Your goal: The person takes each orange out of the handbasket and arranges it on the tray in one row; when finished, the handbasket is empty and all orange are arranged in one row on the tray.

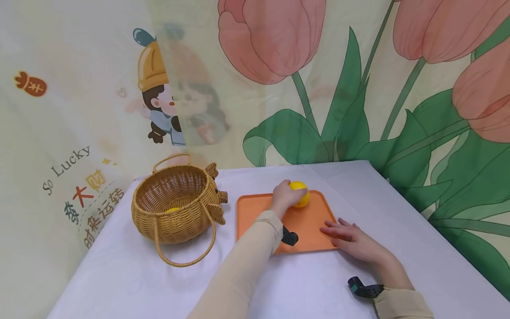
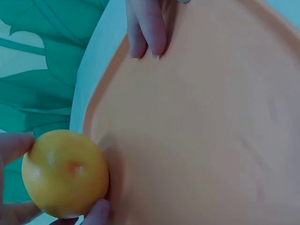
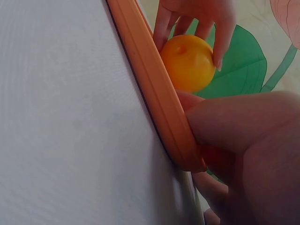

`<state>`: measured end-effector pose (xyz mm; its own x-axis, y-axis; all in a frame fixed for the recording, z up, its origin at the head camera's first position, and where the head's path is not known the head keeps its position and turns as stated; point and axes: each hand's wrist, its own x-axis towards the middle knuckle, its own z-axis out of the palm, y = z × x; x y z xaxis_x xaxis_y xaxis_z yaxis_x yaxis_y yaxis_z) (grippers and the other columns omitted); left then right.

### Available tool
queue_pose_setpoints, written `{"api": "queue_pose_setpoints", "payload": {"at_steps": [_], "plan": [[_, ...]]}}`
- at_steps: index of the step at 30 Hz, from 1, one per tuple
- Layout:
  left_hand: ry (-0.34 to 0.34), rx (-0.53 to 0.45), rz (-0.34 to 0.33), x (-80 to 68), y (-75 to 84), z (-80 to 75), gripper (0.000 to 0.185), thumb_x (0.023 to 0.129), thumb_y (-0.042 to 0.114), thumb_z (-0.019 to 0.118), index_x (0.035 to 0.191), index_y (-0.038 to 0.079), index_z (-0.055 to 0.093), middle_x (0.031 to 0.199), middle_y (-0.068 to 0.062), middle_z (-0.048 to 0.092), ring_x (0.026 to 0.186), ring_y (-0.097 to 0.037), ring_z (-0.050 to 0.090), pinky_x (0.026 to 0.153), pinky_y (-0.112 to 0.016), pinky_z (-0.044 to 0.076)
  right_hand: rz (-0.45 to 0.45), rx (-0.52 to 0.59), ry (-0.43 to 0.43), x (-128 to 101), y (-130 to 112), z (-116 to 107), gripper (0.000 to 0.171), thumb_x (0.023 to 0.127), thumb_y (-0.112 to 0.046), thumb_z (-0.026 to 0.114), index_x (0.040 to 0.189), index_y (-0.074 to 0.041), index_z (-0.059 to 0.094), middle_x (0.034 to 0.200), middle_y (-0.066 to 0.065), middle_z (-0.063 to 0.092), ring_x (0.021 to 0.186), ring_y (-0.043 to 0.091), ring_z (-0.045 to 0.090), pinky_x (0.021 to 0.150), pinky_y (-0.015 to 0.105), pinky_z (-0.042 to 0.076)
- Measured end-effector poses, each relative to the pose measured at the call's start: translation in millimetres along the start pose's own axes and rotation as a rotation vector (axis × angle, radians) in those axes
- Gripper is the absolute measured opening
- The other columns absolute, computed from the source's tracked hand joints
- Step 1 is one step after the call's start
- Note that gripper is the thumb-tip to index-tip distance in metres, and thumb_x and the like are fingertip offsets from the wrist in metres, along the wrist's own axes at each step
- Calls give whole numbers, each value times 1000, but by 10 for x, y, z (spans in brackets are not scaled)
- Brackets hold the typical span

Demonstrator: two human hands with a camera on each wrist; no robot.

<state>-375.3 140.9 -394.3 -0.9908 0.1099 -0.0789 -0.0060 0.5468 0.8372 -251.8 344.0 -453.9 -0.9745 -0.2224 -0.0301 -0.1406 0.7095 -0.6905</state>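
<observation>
A round yellow-orange fruit (image 1: pixel 301 195) sits at the far right corner of an orange tray (image 1: pixel 259 217) on the white-covered table. My left hand (image 1: pixel 287 193) reaches across the tray and grips the fruit; in the left wrist view its fingers (image 2: pixel 14 146) curl round the fruit (image 2: pixel 65 173). My right hand (image 1: pixel 339 232) lies flat on the tray's near right corner with straight fingers. In the right wrist view the right hand (image 3: pixel 243 136) lies over the tray rim (image 3: pixel 154 93), and beyond it is the fruit (image 3: pixel 187 63).
A woven wicker basket (image 1: pixel 175 204) with loop handles stands left of the tray, with a yellow item (image 1: pixel 173 209) inside. A printed curtain hangs behind the table. The table's right edge (image 1: pixel 430 230) runs close past the right hand.
</observation>
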Motion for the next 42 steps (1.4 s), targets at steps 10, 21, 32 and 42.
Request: {"api": "queue_pose_setpoints", "payload": {"at_steps": [10, 21, 32, 42], "plan": [[-16, 190, 102, -128, -33, -227, 88, 78, 62, 58, 140, 4, 33, 128, -17, 45, 108, -27, 48, 90, -37, 42, 1, 2, -3, 18, -4, 61, 32, 90, -28, 60, 121, -33, 62, 140, 0, 43, 138, 35, 7, 104, 58, -6], [-16, 103, 209, -349, -24, -700, 80, 82, 58, 58, 140, 9, 35, 134, -11, 45, 117, -26, 46, 93, -39, 40, 10, 2, -13, -41, 122, 24, 32, 90, -28, 60, 122, -32, 62, 140, 1, 43, 138, 36, 6, 104, 58, -5], [-156, -267, 166, -609, 108, -1109, 65, 81, 49, 66, 130, 11, 45, 123, -8, 51, 99, -26, 60, 78, -35, 51, 2, 18, -1, -42, 128, -16, 32, 90, -26, 60, 122, -30, 62, 141, 3, 42, 138, 37, 5, 104, 58, -7], [-222, -454, 151, -866, 152, -1587, 55, 84, 35, 68, 125, 4, 47, 119, -11, 53, 100, -26, 59, 74, -36, 53, -5, 25, 1, 0, 46, 15, 32, 90, -27, 60, 122, -30, 62, 141, 1, 42, 138, 36, 4, 104, 58, -7]]}}
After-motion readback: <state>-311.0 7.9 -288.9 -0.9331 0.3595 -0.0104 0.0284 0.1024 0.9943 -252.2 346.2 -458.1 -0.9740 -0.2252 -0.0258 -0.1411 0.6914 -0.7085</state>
